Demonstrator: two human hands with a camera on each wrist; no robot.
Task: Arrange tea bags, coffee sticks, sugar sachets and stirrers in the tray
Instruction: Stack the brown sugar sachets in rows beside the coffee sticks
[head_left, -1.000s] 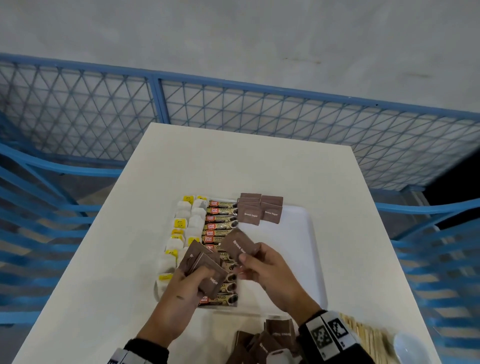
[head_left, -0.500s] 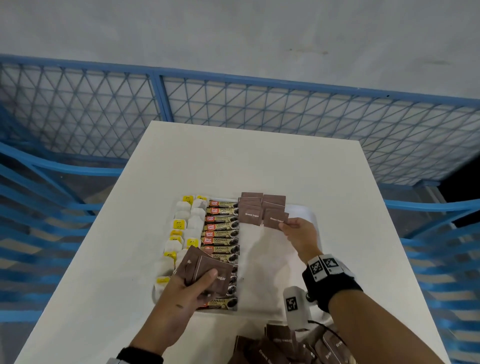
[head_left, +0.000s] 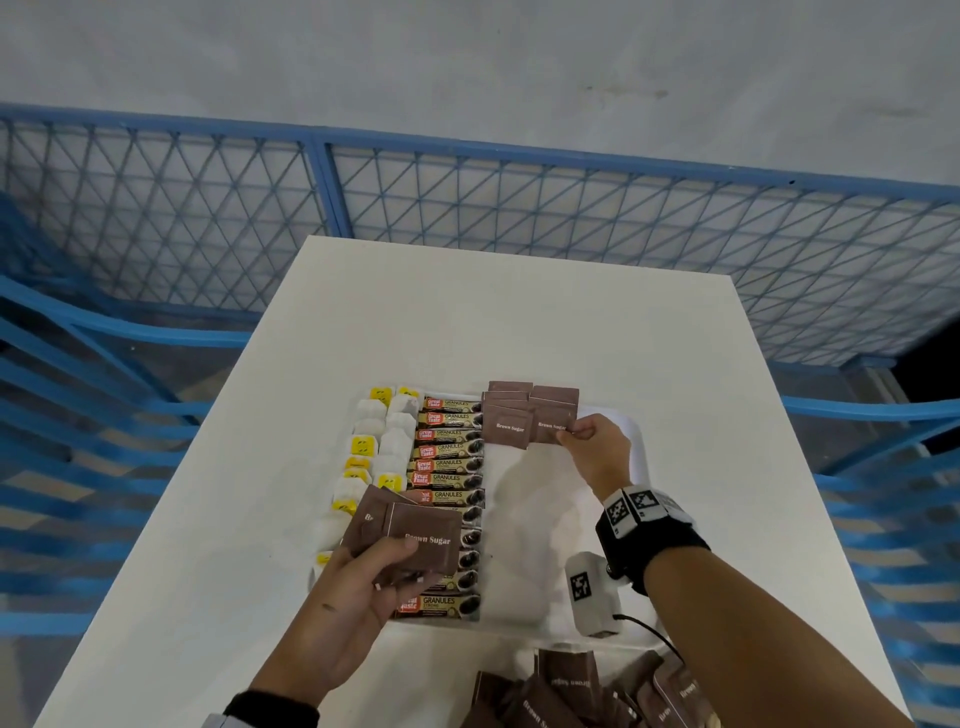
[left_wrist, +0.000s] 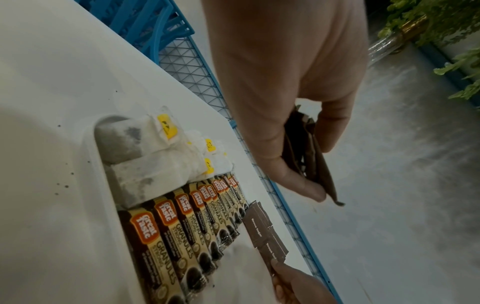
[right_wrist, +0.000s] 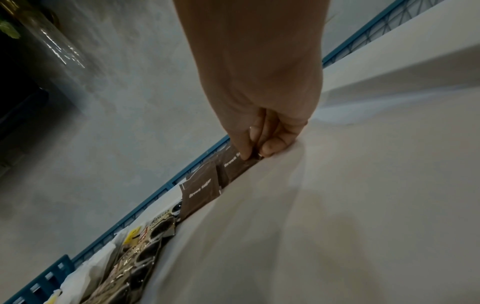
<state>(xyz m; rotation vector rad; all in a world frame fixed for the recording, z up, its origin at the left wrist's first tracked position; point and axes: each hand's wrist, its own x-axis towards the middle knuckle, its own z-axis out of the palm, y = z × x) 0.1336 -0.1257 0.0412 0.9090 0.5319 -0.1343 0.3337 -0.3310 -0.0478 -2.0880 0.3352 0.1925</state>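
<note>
Sugar sachets heaped loose at the near edge of the white bench. Just beyond, white tray flat on the bench. Left hand over the tray's near left corner, grip closed around a fan of brown sachets, thumb on top, fingers beneath. In the tray, from left: tea bags with yellow tags in two rough columns, then coffee sticks in one neat column, touching side by side. Bare tray floor to the right of the sticks. Further back, right hand reaching to the tray's far end, grip narrow, thumb and fingertips pinching the right edge of one placed sachet. Beside it, more overlapped sachets in two short rows, touching the far coffee sticks. Beyond the bench, blue mesh fence and grey floor.
</note>
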